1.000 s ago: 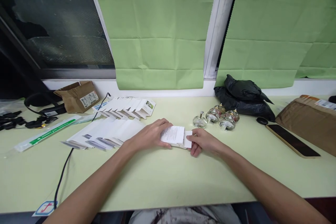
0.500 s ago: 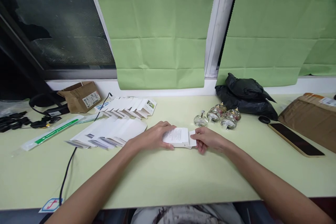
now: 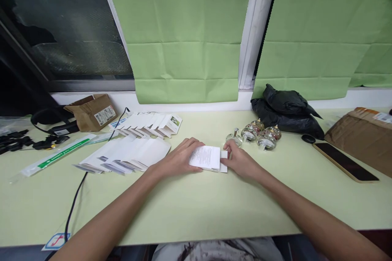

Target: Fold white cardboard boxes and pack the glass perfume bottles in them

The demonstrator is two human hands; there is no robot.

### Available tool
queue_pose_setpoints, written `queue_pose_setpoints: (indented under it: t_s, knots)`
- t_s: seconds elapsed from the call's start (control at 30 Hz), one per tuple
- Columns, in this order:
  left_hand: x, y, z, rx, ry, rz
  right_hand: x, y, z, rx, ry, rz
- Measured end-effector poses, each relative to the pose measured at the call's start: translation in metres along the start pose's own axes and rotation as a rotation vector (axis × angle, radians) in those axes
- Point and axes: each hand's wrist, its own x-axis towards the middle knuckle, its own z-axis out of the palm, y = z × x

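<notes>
A small white printed carton (image 3: 206, 158) lies in front of me, its face covered in fine text. My left hand (image 3: 183, 157) grips its left end, thumb on the near edge and fingers over the far one. At the carton's right end, a white flap (image 3: 223, 162) sticks out. My right hand (image 3: 238, 159) has its thumb and fingers at that flap, pinching it as far as I can see. Just beyond the right hand stands a clear glass bottle (image 3: 235, 136) with a silver neck, partly covered by the fingers. More ornate glass bottles (image 3: 267, 138) stand to its right.
Several flattened white cartons (image 3: 128, 153) lie left of my hands, with folded cartons (image 3: 150, 123) behind them. A brown box (image 3: 92, 113), black cable (image 3: 75, 204) and plastic-wrapped strip (image 3: 58, 155) are further left. Black bags (image 3: 286, 108), a phone (image 3: 344, 162) and a brown parcel (image 3: 361, 138) are at right.
The right fingers have shifted up along the carton's right end, and the index finger is raised higher. The carton's printed face is tilted slightly more towards me. The left hand keeps its grip.
</notes>
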Motion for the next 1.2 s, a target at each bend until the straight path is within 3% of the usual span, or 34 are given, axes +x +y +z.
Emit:
queue_pose_setpoints:
  t_s: [0.07, 0.23, 0.37, 0.53, 0.73, 0.97, 1.03, 1.1, 1.2]
  knots:
    - [0.001, -0.003, 0.0, 0.019, 0.042, 0.03, -0.001, -0.001, 0.006, 0.025, 0.065, -0.044]
    - [0.004, -0.003, 0.0, 0.068, 0.084, 0.037, -0.001, -0.006, 0.013, 0.283, 0.023, -0.045]
    - [0.003, 0.0, -0.001, 0.088, 0.049, -0.02, 0.002, -0.008, 0.004, 0.129, 0.113, -0.112]
    - [0.0, -0.006, -0.007, 0.069, 0.054, -0.094, 0.012, 0.003, -0.014, 0.045, 0.212, -0.088]
    - [-0.002, -0.017, -0.023, 0.111, -0.009, -0.085, 0.012, 0.011, -0.019, 0.048, -0.005, 0.056]
    - [-0.01, -0.037, -0.064, 0.167, -0.031, -0.183, 0.007, 0.013, -0.028, -0.188, -0.113, 0.179]
    - [-0.011, -0.038, -0.071, 0.169, 0.064, -0.239, 0.006, 0.011, -0.03, -0.305, -0.069, 0.157]
    - [-0.009, -0.035, -0.069, 0.058, 0.234, -0.298, 0.005, 0.006, -0.031, -0.479, 0.043, 0.087]
    - [0.001, -0.023, -0.052, -0.432, 0.399, -0.312, 0.001, -0.006, -0.029, -0.646, 0.257, 0.012]
